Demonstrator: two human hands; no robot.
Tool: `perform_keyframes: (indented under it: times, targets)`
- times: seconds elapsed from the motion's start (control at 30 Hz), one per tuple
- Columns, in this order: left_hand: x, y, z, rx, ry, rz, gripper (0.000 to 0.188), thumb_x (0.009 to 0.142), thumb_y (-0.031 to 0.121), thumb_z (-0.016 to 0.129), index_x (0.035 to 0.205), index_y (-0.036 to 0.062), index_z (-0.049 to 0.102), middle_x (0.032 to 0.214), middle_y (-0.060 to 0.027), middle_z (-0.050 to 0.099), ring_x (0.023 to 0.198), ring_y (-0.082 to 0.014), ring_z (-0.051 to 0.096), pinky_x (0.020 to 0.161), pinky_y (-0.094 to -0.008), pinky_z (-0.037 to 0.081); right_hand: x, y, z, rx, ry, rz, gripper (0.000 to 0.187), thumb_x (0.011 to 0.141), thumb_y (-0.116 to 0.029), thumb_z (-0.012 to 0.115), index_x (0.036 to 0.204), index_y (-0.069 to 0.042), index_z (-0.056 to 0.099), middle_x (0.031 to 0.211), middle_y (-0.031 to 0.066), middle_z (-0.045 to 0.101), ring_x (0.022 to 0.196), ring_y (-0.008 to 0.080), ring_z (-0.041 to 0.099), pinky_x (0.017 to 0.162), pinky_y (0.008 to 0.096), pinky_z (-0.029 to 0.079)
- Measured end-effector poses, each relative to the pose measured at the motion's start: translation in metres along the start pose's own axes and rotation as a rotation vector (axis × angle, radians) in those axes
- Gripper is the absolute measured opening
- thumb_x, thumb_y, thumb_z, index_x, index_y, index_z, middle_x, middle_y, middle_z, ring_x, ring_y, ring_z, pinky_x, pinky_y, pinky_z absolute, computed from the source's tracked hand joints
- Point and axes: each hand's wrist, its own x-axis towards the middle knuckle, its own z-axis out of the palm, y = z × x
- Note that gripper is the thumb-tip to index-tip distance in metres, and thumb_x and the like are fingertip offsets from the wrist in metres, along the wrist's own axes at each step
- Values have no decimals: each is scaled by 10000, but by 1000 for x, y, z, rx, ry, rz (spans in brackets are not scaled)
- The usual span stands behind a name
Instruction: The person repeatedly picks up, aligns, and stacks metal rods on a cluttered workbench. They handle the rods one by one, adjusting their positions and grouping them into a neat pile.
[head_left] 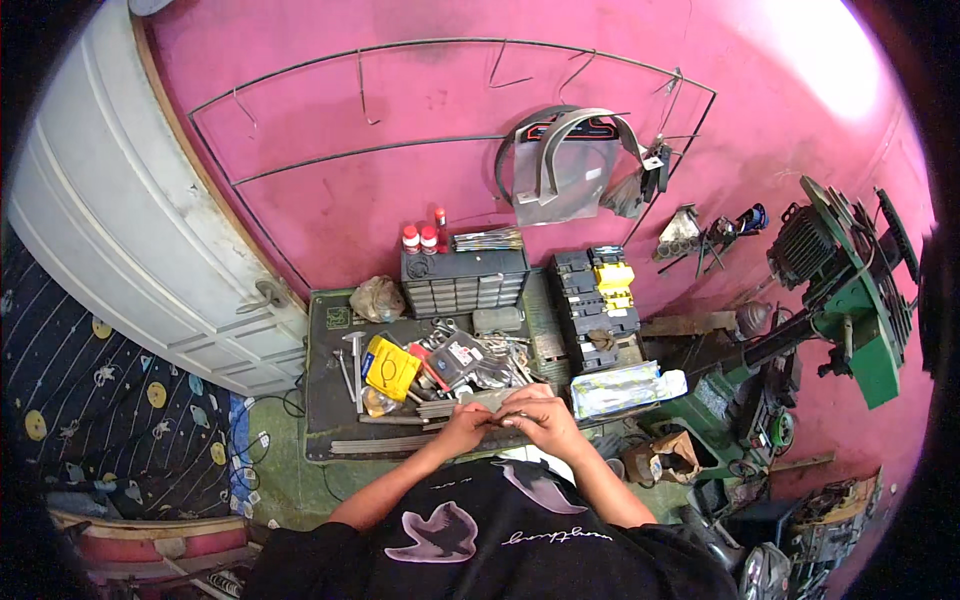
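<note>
My left hand [466, 428] and my right hand [541, 416] meet above the front edge of the workbench [325, 400]. Both have their fingers closed around a small dark piece [499, 421], too small and covered for me to tell its kind. Just beyond my hands lie thin metal rods [440, 409] and a heap of loose tools and parts [500, 355]. A yellow packet [391, 370] and a clear-lidded dark case [456, 357] rest on that heap. To the left of them a caliper [356, 370] lies on the bench top.
A drawer cabinet [465, 296] with red-capped bottles [428, 238] stands at the back. Right of it are black and yellow organizer boxes [598, 310] and a plastic-wrapped packet [617, 390]. A green machine [860, 330] stands at the right, a white door [150, 230] at the left.
</note>
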Motion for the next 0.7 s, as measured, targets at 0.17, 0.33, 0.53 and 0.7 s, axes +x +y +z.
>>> perform_keyframes:
  times: [0.17, 0.33, 0.53, 0.7]
  targets:
    - [-1, -21, 33, 117, -64, -52, 207, 803, 169, 735, 1008, 165, 759, 920, -43, 683, 953, -233, 620, 879, -394, 401, -17, 36, -1, -123, -106, 45, 174, 881, -183, 691, 1042, -128, 728, 1017, 33, 711, 1024, 219, 627, 977, 378, 366]
    - [1, -16, 55, 131, 37, -130, 211, 812, 207, 735, 1015, 153, 754, 921, -44, 681, 952, -233, 612, 878, -396, 389, -37, 84, 1, -130, -83, 68, 149, 890, -232, 687, 978, -124, 740, 1017, 23, 720, 996, 219, 629, 983, 410, 348]
    - [24, 5, 74, 299, 25, -45, 204, 850, 218, 690, 1011, 94, 688, 980, -50, 673, 1010, -246, 574, 875, -418, 363, -58, 129, -22, -86, 196, 185, 123, 893, -189, 677, 946, -105, 749, 929, 65, 729, 957, 233, 654, 983, 393, 384]
    - [40, 21, 83, 535, 17, 17, 173, 865, 189, 642, 1009, 96, 619, 1054, -48, 652, 1060, -261, 538, 869, -479, 346, -89, 169, -86, 338, 673, 532, 189, 973, -172, 603, 946, -18, 710, 879, 44, 715, 830, 130, 627, 824, 303, 486]
